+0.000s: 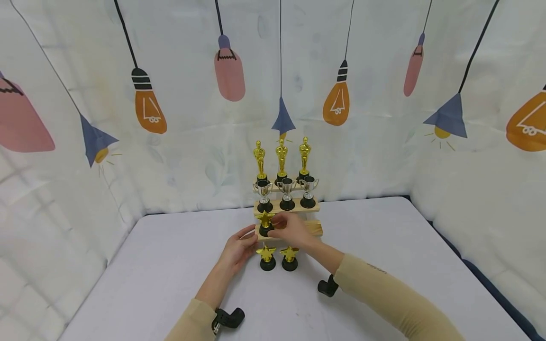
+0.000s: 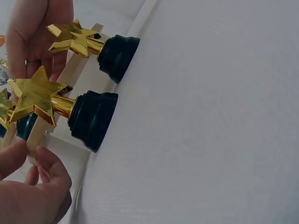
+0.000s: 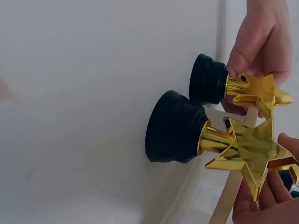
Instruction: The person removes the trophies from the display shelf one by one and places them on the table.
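Observation:
My right hand (image 1: pixel 292 229) pinches a gold star trophy (image 1: pixel 266 220) with a black base, at the left end of the lowest step of a wooden tiered stand (image 1: pixel 314 228). At that step's left end, my left hand (image 1: pixel 240 248) holds the wood between thumb and fingers; the left wrist view shows the thumb and forefinger (image 2: pixel 51 163) at the board's end. Two more star trophies, a left one (image 1: pixel 267 255) and a right one (image 1: pixel 289 256), stand upright on the table before the stand. In the right wrist view, a star (image 3: pixel 257 149) partly hides my right fingers.
Three silver cup trophies (image 1: pixel 286 187) stand on the middle step. Three gold figure trophies (image 1: pixel 281 158) line the top step behind them. A white cloth covers the table (image 1: pixel 362 237), and a lamp-patterned curtain (image 1: pixel 192 156) hangs at the back.

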Motion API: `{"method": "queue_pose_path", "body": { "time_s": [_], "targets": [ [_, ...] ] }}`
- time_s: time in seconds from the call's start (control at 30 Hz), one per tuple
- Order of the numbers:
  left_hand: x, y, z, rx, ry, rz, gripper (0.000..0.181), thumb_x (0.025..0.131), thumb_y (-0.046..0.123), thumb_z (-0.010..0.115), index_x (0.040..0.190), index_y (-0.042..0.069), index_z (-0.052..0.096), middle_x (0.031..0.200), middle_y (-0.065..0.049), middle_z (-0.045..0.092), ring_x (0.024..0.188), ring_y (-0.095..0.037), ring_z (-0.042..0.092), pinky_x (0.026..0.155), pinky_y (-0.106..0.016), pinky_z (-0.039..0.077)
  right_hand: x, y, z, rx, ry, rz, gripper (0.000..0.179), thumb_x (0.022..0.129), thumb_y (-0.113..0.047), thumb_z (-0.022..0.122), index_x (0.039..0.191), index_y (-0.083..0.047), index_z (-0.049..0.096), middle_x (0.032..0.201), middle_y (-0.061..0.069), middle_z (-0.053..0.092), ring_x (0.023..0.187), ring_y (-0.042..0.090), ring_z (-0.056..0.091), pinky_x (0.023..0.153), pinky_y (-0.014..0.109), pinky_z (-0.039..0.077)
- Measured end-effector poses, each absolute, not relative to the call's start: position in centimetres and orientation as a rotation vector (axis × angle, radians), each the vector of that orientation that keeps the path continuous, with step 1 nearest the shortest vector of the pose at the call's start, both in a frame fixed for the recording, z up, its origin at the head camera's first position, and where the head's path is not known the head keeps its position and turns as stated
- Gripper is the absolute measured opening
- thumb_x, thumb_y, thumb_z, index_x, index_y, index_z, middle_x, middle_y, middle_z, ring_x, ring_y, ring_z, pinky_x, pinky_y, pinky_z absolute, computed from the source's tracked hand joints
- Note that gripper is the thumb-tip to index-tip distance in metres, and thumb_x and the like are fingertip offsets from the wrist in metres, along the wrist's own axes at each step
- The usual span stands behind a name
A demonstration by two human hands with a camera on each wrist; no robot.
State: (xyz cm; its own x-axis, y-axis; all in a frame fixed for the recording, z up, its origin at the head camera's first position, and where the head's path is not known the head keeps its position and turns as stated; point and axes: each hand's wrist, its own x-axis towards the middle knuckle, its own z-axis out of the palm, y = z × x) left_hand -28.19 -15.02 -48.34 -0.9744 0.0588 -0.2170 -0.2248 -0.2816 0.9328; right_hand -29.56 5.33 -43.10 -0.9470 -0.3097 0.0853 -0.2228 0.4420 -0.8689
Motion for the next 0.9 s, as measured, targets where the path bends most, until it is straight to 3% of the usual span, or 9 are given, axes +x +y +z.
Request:
{"method": "queue_pose_path", "body": {
  "time_s": [0.9],
  "targets": [
    [-28.1,-15.0,-48.5,-0.197,1.737,2.403,0.049,0.102,-0.001,0.059,0.149,-0.004,0.046,0.142,-0.024,0.052,0.103,-0.019,0.063,0.088,-0.029,0.055,-30.0,3.8,-43.5,-0.518,2.752,-1.374,0.034,0.089,-0.018,0.083,0.115,-0.002,0.069,0.099,0.004,0.067,0.086,0.018,0.06,0.075,0.033,0.055]
  ]
}}
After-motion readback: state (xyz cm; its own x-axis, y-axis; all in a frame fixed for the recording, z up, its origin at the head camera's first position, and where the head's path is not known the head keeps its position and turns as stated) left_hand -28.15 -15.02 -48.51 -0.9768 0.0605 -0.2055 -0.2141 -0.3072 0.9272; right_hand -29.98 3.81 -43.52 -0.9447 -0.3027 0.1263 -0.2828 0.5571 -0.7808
